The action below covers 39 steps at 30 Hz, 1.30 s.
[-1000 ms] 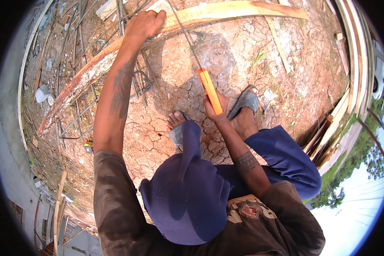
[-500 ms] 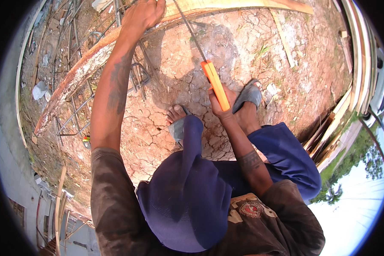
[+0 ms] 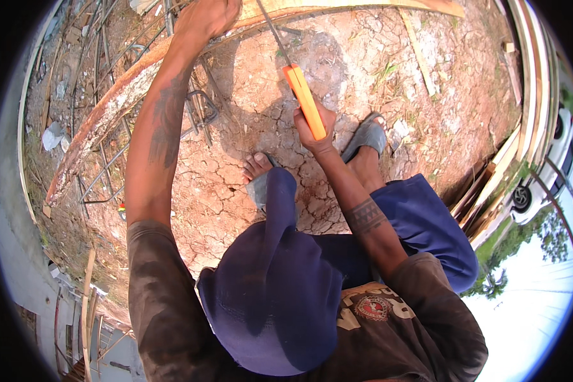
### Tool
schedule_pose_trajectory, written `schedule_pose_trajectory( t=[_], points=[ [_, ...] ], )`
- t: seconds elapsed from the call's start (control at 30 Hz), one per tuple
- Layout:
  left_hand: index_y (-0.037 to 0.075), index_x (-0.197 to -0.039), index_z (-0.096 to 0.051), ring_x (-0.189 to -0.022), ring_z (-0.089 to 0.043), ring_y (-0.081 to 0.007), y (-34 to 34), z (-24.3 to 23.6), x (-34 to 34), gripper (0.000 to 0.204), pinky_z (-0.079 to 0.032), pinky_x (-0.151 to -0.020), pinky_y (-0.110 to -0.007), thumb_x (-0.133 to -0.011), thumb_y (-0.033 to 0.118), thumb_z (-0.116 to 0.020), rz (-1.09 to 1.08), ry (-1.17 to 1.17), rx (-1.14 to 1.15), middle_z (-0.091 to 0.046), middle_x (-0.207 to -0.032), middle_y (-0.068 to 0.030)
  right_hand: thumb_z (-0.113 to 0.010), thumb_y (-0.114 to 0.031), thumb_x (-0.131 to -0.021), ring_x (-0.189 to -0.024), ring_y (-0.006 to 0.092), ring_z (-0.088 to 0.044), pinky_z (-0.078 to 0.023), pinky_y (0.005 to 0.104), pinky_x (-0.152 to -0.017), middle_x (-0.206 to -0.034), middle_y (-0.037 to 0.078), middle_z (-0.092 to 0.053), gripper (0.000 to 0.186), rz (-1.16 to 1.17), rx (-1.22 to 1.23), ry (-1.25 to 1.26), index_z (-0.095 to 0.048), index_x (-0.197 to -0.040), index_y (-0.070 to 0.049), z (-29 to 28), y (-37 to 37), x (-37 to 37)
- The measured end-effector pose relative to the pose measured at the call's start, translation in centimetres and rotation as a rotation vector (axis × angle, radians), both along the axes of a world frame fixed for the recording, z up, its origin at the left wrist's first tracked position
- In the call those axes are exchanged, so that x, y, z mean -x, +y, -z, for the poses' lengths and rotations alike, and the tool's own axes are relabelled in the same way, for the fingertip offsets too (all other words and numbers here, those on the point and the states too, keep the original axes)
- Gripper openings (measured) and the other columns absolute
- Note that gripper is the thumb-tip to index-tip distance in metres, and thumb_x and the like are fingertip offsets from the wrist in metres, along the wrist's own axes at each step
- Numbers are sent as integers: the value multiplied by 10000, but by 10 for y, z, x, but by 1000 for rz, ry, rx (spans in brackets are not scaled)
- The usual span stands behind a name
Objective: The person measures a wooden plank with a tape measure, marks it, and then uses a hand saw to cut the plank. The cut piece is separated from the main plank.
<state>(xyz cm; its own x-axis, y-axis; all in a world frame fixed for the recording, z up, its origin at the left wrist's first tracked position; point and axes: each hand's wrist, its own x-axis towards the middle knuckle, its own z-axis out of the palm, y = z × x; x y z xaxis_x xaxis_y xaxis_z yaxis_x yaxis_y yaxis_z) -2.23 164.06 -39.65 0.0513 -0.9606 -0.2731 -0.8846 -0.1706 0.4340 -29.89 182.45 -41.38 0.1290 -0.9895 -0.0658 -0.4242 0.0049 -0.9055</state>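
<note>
My left hand [image 3: 207, 19] is closed on a long, rough-edged wooden board [image 3: 337, 11] that curves across the top of the view and down to the left. Just right of it, the thin blade of a saw [image 3: 272, 35] lies across the board. My right hand [image 3: 314, 127] grips the saw's orange handle [image 3: 304, 99] over the cracked reddish earth, between my sandaled feet [image 3: 366, 137].
Bent steel bars [image 3: 105, 153] and rubble lie at left, beside a concrete edge [image 3: 13, 146]. A thin batten [image 3: 417, 51] lies on the ground at upper right. Stacked planks [image 3: 528, 83] line the right, with a white car [image 3: 541, 184] beyond.
Compared with half a second ago, my right hand and the saw have moved up toward the board, after sliding down toward me before that. My left hand stays on the board.
</note>
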Motion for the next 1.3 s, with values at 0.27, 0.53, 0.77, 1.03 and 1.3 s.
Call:
schedule_pose_trajectory(
  t=[0.27,0.53,0.77,1.03,1.3],
  points=[
    [-76,-831,-709,-886,-671,-483,1,25,-6,576,-517,-839,-559,-971,390,-399,-24,-67,30,-672,-874,-338,-699,-25,-776,-547,256,-665,-516,340,-549,-641,123,-628,98,-4,58,36,-665,-868,-16,5,16,4],
    [-83,-851,-708,-863,-675,-489,3,3,-5,574,-522,-816,-560,-972,392,-409,27,-70,15,-666,-860,-344,-704,-45,-767,-581,248,-683,-528,352,-566,-674,110,-658,110,-7,9,95,-682,-872,-20,-5,37,20],
    [-89,-821,-707,-862,-672,-498,-3,14,1,563,-526,-816,-561,-964,374,-420,34,-21,65,-666,-864,-347,-695,-78,-792,-555,289,-663,-517,346,-561,-648,143,-633,106,6,-60,33,-667,-868,-11,5,-11,4],
    [-80,-781,-703,-834,-670,-489,1,13,-5,553,-523,-807,-561,-956,365,-425,86,-62,62,-663,-834,-340,-684,-56,-784,-560,275,-670,-518,359,-565,-670,138,-640,103,31,10,35,-673,-874,-7,-2,23,0],
    [-48,-1243,-620,-1046,-655,-397,33,-26,17,595,-502,-924,-500,-894,435,-620,153,-151,349,-662,-1117,-272,-684,-52,-780,-587,288,-670,-527,363,-582,-670,136,-640,147,57,33,-26,-683,-917,-1,8,-13,-19]
  ],
)
